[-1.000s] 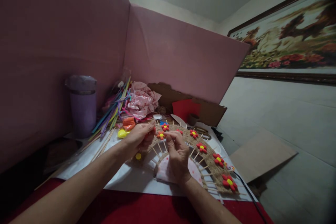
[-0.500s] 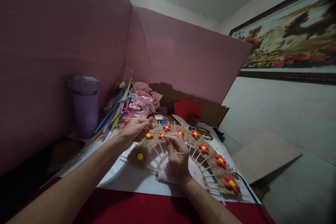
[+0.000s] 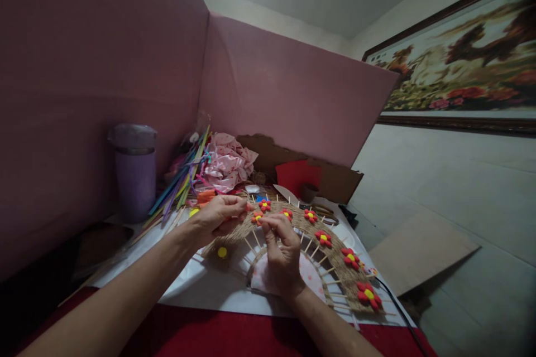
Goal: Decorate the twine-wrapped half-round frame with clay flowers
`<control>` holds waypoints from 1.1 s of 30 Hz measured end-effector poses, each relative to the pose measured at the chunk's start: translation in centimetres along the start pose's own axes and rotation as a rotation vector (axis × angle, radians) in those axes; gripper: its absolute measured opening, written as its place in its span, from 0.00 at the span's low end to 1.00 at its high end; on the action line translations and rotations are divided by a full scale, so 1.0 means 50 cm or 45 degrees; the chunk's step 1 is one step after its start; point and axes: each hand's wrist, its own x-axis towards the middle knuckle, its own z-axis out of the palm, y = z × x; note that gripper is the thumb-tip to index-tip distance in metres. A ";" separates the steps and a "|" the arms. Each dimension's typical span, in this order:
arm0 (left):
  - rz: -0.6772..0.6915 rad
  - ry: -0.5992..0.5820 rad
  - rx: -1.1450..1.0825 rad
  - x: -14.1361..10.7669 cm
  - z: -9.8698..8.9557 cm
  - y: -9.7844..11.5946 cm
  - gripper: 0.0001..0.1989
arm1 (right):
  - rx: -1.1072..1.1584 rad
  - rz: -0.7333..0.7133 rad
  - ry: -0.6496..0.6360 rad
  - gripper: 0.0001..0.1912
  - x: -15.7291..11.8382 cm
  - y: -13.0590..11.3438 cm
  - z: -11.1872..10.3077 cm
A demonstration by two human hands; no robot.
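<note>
Clock bearings taken from the arch's centre. Red cloth (image 3: 201, 330) at 6 o'clock. Right hand (image 3: 263, 220) over the spotted panel (image 3: 312, 279), grip together; contents cannot be told. Woven arch (image 3: 341, 270) carries flowers (image 3: 350, 258) from 11 to 4. Left hand (image 3: 247, 206), at 11, grip clamped on a red bit (image 3: 250, 207). Beyond: scissors (image 3: 329, 214) at 1, pink fabric (image 3: 229, 162) at 11, purple cup (image 3: 136, 181) at 10.

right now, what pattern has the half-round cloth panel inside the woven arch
Pale half-round cloth panel: pinkish-red spots, best in head view.
</note>
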 end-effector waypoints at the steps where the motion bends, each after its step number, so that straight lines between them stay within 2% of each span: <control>1: -0.003 -0.008 -0.001 0.001 0.000 -0.001 0.12 | 0.002 0.002 0.000 0.07 0.000 0.000 0.000; 4: -0.019 0.023 0.007 0.002 0.000 -0.002 0.16 | 0.001 0.009 0.006 0.07 0.000 0.000 -0.001; 7: 0.013 0.043 0.012 0.001 0.003 -0.002 0.12 | -0.014 0.008 0.011 0.07 0.000 0.000 -0.001; 10: 0.033 -0.010 0.033 -0.001 0.005 -0.003 0.15 | -0.018 0.004 0.012 0.07 0.000 0.001 -0.001; 12: 0.026 -0.044 0.040 -0.002 0.005 -0.004 0.13 | -0.010 0.001 0.007 0.07 0.000 0.000 -0.001; 17: 0.014 0.023 0.070 -0.003 0.008 -0.005 0.14 | -0.005 0.008 0.007 0.07 0.000 0.002 -0.002; 21: 0.018 0.013 0.086 0.000 0.007 -0.008 0.16 | -0.002 0.012 0.004 0.07 -0.001 0.004 -0.002; 24: 0.013 0.020 0.070 0.002 0.005 -0.010 0.12 | -0.001 0.002 0.011 0.07 0.000 0.004 -0.001; 27: 0.010 0.060 0.076 0.003 0.003 -0.012 0.13 | -0.013 0.018 0.005 0.08 0.000 0.004 0.001; 30: -0.012 0.062 0.132 0.002 0.005 -0.014 0.10 | -0.035 0.041 -0.006 0.08 0.001 0.004 0.002; 33: -0.037 0.044 0.161 0.001 0.010 -0.015 0.13 | -0.051 0.027 -0.015 0.08 0.001 0.004 0.003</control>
